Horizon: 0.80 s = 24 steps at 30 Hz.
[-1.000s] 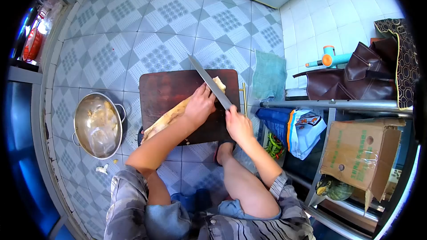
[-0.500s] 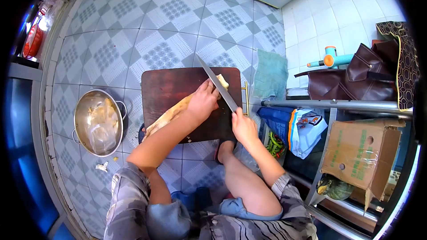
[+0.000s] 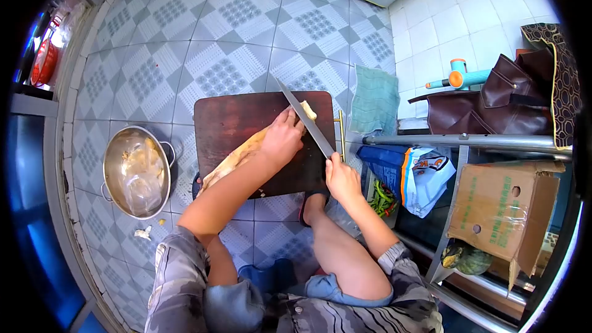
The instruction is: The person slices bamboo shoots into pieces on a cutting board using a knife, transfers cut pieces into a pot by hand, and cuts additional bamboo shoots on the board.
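A dark wooden board (image 3: 231, 117) is in front of me, with a long pale yellow piece of food (image 3: 237, 159) lying diagonally on it; its exact kind is unclear. My left hand (image 3: 282, 140) presses down on this piece, fingers curled round it near its far end. In my right hand (image 3: 343, 177) is the handle of a long-bladed kitchen knife (image 3: 311, 124). Its blade slants across the piece just beyond my left fingertips. A pale end portion (image 3: 309, 110) shows on the blade's right side. Whether it is cut free, I cannot tell.
Left of the board stands a two-handled metal pot (image 3: 137, 213) holding pale pieces and a clear plastic bag. White scraps (image 3: 143, 232) lie on the tiled floor. On the right are a metal rack (image 3: 481, 140), a cardboard box (image 3: 487, 206), a blue-white bag (image 3: 425, 179) and green peppers (image 3: 383, 198).
The knife and my right hand have shifted very slightly toward the right and down. My left hand keeps its place on the pale piece.
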### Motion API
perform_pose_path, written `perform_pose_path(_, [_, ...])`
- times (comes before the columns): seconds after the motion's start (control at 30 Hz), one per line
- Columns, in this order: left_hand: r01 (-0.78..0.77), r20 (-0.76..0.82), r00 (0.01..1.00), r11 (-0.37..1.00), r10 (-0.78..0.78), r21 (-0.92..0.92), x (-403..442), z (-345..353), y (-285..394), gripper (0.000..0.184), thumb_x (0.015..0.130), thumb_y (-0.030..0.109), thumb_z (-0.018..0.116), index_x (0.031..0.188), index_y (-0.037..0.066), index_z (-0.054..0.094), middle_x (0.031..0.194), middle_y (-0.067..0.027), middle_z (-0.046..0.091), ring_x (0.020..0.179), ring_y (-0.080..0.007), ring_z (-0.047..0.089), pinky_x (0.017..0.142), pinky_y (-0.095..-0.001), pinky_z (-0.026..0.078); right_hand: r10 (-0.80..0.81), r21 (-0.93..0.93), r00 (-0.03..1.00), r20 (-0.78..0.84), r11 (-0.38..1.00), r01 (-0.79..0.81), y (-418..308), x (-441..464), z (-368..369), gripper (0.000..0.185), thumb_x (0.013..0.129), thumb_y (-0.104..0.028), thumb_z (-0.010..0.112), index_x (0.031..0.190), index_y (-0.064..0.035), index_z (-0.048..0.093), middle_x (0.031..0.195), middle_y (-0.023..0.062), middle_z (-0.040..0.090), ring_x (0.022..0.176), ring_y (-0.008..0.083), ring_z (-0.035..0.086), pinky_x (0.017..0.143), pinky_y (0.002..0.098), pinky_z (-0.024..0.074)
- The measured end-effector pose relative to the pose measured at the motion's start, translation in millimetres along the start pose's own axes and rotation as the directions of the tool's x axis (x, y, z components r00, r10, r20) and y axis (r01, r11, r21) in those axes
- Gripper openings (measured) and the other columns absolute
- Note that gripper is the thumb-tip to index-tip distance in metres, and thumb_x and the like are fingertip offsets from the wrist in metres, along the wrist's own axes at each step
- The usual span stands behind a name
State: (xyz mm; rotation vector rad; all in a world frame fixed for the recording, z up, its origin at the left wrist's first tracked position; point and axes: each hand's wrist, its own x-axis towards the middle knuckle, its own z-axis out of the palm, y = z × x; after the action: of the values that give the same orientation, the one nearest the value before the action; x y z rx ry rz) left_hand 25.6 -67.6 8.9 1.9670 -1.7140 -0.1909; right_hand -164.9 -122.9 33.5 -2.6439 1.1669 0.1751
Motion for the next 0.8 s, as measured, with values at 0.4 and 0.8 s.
perform_pose_path(0.4, [0.009, 0.027, 1.0, 1.0, -0.009, 0.003, 2, -4, 3, 0.051, 0.057, 0.01, 0.072, 0.105, 0.001, 0.061, 0.116, -0.021, 0.053, 0.109, -0.0337, 0.05, 0.095, -0.0377, 0.043, -0.005, 0.0, 1.0, 0.009, 1.0, 0.005, 2, 7, 6, 0.029, 0.093, -0.029, 0.043, 0.097, -0.0006, 0.044, 0.064, 0.0201, 0.062, 0.06, 0.036, 0.064, 0.054, 0.0488, 0.0506])
perform_pose_path(0.8, [-0.002, 0.11, 0.994, 0.996, -0.008, 0.091, 6, -7, 6, 0.052, 0.061, 0.019, 0.073, 0.108, -0.002, 0.06, 0.117, -0.0209, 0.055, 0.115, -0.0306, 0.048, 0.1, -0.0351, 0.038, -0.023, -0.009, 0.999, -0.028, 1.0, 0.022, -5, 24, 0, 0.03, 0.093, -0.031, 0.042, 0.096, -0.0014, 0.045, 0.063, 0.0194, 0.061, 0.057, 0.0351, 0.064, 0.05, 0.0459, 0.0509])
